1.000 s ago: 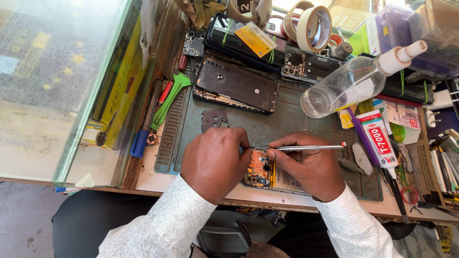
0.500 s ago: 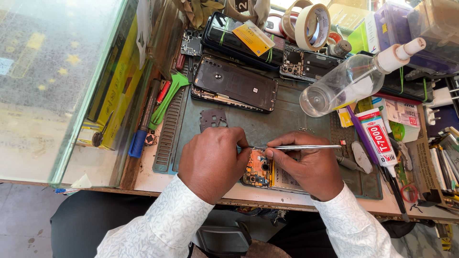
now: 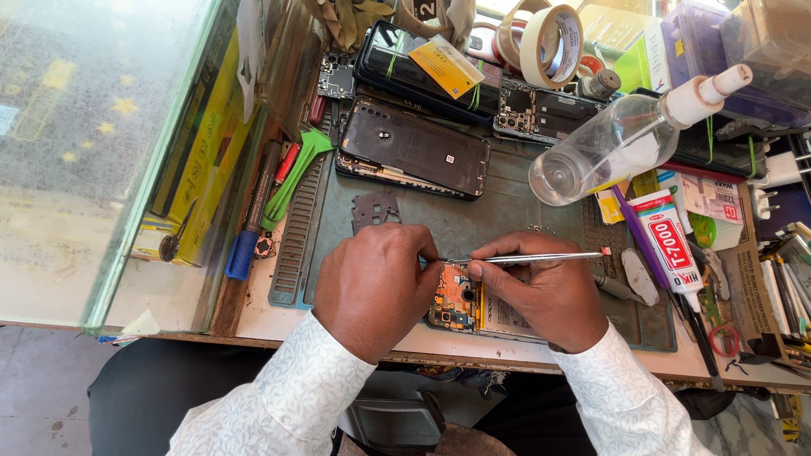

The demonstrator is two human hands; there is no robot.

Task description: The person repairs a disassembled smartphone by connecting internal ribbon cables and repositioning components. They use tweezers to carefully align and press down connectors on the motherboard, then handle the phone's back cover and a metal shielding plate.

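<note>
Hardly anything has moved since the earlier frames: both hands stay bunched over the same spot at the near edge of the table [image 3: 253, 321], and only the view has drifted a touch. The left hand [image 3: 376, 283] lies knuckles-up, its fingers curled down onto the opened phone [image 3: 460, 306]; what the fingertips grip underneath is hidden by the hand itself. The right hand [image 3: 541, 291] has its fingers pinched closed around metal tweezers [image 3: 524, 258], which lie almost level, the tips pointing left toward the left hand and the rear end reaching right over the mat. The opened phone rests on the grey-green work mat [image 3: 507, 211] just between the two hands, its orange-and-dark circuit board and a round camera part showing in the gap, its right part covered by the right hand. Beyond the hands, farther up the mat, lies a dark phone back shell [image 3: 414, 152], with a small grey metal shield plate [image 3: 376, 209] between it and the left hand. A clear plastic squeeze bottle [image 3: 617, 148] with a white nozzle lies on its side to the upper right, near a white glue tube [image 3: 672, 241] with red markings. At the far edge sit rolls of tape [image 3: 549, 42] and another dark phone [image 3: 422, 63] with a yellow tag on it. A green plastic pry tool [image 3: 296, 173] and a blue-handled screwdriver [image 3: 249, 224] lie at the left edge of the mat, beside a glass pane [image 3: 84, 127].
</note>
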